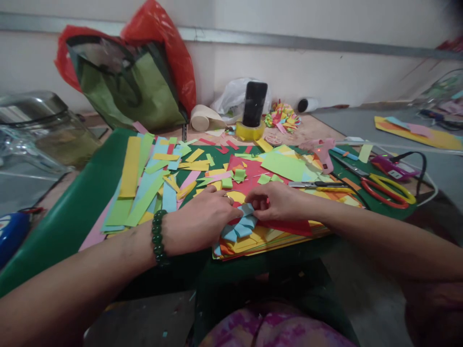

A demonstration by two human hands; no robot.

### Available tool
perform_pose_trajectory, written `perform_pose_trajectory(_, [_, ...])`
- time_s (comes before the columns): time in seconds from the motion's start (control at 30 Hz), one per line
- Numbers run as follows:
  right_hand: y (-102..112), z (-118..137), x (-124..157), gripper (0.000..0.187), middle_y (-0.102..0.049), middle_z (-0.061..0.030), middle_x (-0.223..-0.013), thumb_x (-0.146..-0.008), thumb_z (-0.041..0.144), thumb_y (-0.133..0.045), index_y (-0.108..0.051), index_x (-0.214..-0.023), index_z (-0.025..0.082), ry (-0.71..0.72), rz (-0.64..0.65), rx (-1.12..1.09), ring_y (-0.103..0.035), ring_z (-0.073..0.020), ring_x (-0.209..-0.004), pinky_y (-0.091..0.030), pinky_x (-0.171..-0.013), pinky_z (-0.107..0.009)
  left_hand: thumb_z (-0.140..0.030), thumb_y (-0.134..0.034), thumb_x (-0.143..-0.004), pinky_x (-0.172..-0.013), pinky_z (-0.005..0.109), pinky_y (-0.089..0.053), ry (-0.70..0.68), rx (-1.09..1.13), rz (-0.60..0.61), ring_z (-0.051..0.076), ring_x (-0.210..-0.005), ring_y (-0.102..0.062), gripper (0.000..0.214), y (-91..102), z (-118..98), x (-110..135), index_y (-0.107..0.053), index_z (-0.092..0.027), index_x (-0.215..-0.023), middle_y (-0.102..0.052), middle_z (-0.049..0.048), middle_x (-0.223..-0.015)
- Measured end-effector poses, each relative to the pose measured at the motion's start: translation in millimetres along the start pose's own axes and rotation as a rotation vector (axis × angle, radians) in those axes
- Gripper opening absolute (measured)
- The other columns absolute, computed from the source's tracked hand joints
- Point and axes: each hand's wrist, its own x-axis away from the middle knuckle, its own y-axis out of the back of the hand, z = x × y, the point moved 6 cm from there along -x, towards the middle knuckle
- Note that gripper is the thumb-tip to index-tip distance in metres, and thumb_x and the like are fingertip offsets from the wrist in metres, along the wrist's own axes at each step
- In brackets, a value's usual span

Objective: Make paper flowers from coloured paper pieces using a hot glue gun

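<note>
My right hand [277, 200] is curled, its fingertips pinching the edge of a folded light-blue paper strip [247, 209]. From the other side, my left hand [204, 219], with a green bead bracelet [157, 236] at the wrist, is closed against the same blue paper; its fingertips are partly hidden. Below them, several blue folded loops [238, 229] lie on a stack of coloured paper [267, 241]. Small folded green pieces [239, 175] sit just beyond my hands on red paper [249, 166]. Right behind my right hand lies a utility knife [316, 184].
Cut paper strips [144, 193] cover the green mat's [72, 207] left side. Scissors [387, 188], a pink glue gun [321, 153] and a purple power bank [394, 166] lie right. Behind stand a phone [255, 103] on tape, a green bag [133, 86] and a glass jar [47, 130].
</note>
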Motion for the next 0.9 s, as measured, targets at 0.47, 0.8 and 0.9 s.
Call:
perform_pose_trajectory(0.47, [2, 3, 3, 0.017, -0.068, -0.0016, -0.073, -0.074, 0.017, -0.066, -0.07, -0.091, 0.014, 0.016, -0.015, 0.08, -0.057, -0.0118, -0.063, -0.038, -0.055, -0.022, -0.01, -0.056, -0.08, -0.076, 0.035, -0.035, -0.02, -0.006, -0.033, 0.021, -0.079, -0.06, 0.017, 0.5, 0, 0, -0.067, -0.021, -0.087, -0.067, 0.0049, -0.08])
perform_pose_trajectory(0.8, [8, 28, 17, 0.03, -0.06, -0.0075, -0.085, -0.086, 0.009, -0.051, -0.077, -0.098, 0.02, 0.357, -0.114, 0.441, -0.054, -0.017, -0.079, -0.04, -0.07, -0.029, -0.006, -0.047, -0.077, -0.077, 0.031, -0.043, 0.025, 0.075, -0.03, 0.021, -0.085, -0.063, 0.032, 10.7, 12, 6, -0.054, -0.015, -0.106, -0.068, 0.0075, -0.089])
perform_pose_trajectory(0.9, [-2, 35, 17, 0.028, -0.058, -0.0092, -0.087, -0.088, 0.014, -0.055, -0.077, -0.102, 0.021, 0.375, -0.056, 0.605, -0.051, -0.0183, -0.078, -0.037, -0.067, -0.03, -0.007, -0.044, -0.077, -0.076, 0.031, -0.046, 0.032, 0.119, -0.026, 0.022, -0.087, -0.063, 0.037, 12.9, 19, 5, -0.05, -0.014, -0.113, -0.068, 0.0087, -0.092])
